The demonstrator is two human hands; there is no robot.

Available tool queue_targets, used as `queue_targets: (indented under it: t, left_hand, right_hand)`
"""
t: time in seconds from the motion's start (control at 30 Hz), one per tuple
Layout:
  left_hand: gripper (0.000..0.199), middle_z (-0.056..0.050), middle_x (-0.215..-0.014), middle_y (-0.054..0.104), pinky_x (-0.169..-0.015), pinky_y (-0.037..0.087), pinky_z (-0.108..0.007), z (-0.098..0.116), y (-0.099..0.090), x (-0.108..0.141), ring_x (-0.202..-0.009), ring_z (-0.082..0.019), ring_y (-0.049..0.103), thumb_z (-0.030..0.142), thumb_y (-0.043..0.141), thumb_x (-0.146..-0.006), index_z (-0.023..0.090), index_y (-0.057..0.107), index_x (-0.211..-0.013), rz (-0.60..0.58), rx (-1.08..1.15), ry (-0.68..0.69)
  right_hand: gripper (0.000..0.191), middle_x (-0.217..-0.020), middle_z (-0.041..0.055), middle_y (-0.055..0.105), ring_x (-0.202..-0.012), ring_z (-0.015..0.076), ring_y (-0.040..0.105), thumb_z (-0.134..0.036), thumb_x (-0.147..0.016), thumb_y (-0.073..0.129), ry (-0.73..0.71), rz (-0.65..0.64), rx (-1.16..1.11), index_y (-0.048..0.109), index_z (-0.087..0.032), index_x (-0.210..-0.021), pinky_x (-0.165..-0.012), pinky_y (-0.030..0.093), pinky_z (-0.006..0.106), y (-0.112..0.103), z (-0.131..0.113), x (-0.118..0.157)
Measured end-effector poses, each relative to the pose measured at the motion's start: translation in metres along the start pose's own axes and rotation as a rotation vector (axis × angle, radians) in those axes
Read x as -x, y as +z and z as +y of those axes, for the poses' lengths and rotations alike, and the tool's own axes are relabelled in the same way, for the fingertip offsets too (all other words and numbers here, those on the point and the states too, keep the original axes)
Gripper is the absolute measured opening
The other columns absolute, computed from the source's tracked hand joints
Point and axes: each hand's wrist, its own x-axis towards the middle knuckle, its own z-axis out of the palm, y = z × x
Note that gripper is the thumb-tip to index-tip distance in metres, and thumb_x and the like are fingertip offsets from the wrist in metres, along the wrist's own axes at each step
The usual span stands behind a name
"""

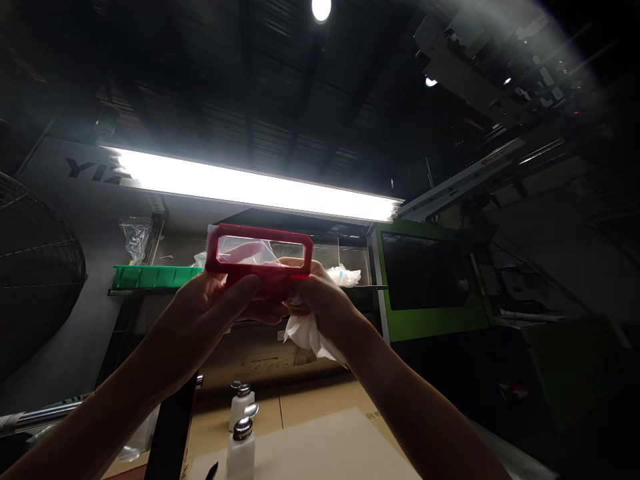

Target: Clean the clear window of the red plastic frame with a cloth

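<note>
Head view: the frame (271, 284) sits below the lamp (260, 193), its long axis roughly parallel to it. The left hand (210, 299) and right hand (326, 303) are clamped on the frame, neither nearer; tissue (306, 337) hangs from the right hand, farther below the lamp.

Cardboard (330, 445) carries two white bottles (241, 457); a shelf (150, 292) bears a green tray (155, 277).

Forward head view near red frame (265, 271)
</note>
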Motion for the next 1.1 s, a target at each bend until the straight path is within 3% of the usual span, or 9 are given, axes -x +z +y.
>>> queue_targets:
  t: [0.2,0.47,0.67,0.87,0.97,1.1]
  left_hand:
    - [0.017,0.003,-0.078,0.076,-0.062,0.058,-0.018,0.000,0.001,0.002,-0.065,-0.015,0.071,0.038,0.063,-0.082,0.031,0.070,-0.096,0.013,0.061,0.002]
    - [0.019,0.000,-0.070,0.076,-0.059,0.060,-0.023,0.000,0.004,0.001,-0.061,-0.018,0.071,0.038,0.067,-0.078,0.027,0.068,-0.093,0.067,0.105,-0.027]
    - [0.017,0.001,-0.076,0.076,-0.059,0.060,-0.022,-0.003,0.003,0.003,-0.061,-0.017,0.071,0.037,0.066,-0.079,0.027,0.069,-0.092,0.060,0.160,-0.029]
    - [0.017,0.000,-0.077,0.077,-0.064,0.059,-0.017,-0.008,0.001,0.005,-0.067,-0.015,0.071,0.036,0.069,-0.077,0.022,0.071,-0.085,0.143,0.215,-0.108]
    - [0.017,0.002,-0.081,0.077,-0.068,0.059,-0.017,-0.013,0.001,0.012,-0.072,-0.014,0.071,0.036,0.069,-0.077,0.022,0.072,-0.088,0.144,0.259,-0.159]
    - [0.018,0.003,-0.085,0.077,-0.071,0.058,-0.017,-0.023,0.004,0.026,-0.077,-0.014,0.071,0.035,0.067,-0.079,0.024,0.071,-0.093,0.161,0.301,-0.223]
  right_hand:
    - [0.011,-0.050,-0.0069,0.028,-0.047,0.0072,0.019,-0.022,-0.062,0.055,-0.011,0.002,0.009,0.045,-0.019,-0.055,-0.046,0.010,0.026,0.002,0.000,0.003]
    - [0.011,-0.047,-0.0084,0.032,-0.045,0.0057,0.020,-0.023,-0.059,0.055,0.017,0.038,-0.032,0.045,-0.019,-0.056,-0.044,0.010,0.024,0.002,0.007,0.002]
    - [0.008,-0.045,-0.0090,0.037,-0.040,0.0038,0.023,-0.022,-0.059,0.056,0.046,0.033,-0.091,0.049,-0.018,-0.057,-0.040,0.011,0.021,0.000,0.013,-0.001]
    - [0.018,-0.046,-0.0108,0.040,-0.038,0.0029,0.022,-0.034,-0.074,0.066,-0.004,0.208,-0.104,0.056,-0.019,-0.073,-0.037,0.013,0.019,-0.002,0.024,0.012]
    - [0.023,-0.046,-0.0105,0.042,-0.039,0.0033,0.026,-0.039,-0.075,0.069,-0.035,0.300,-0.070,0.057,-0.020,-0.077,-0.037,0.016,0.018,-0.002,0.036,0.022]
    - [0.025,-0.047,-0.0093,0.044,-0.042,0.0051,0.032,-0.043,-0.075,0.068,-0.105,0.308,0.082,0.060,-0.019,-0.079,-0.041,0.024,0.019,-0.002,0.048,0.030]
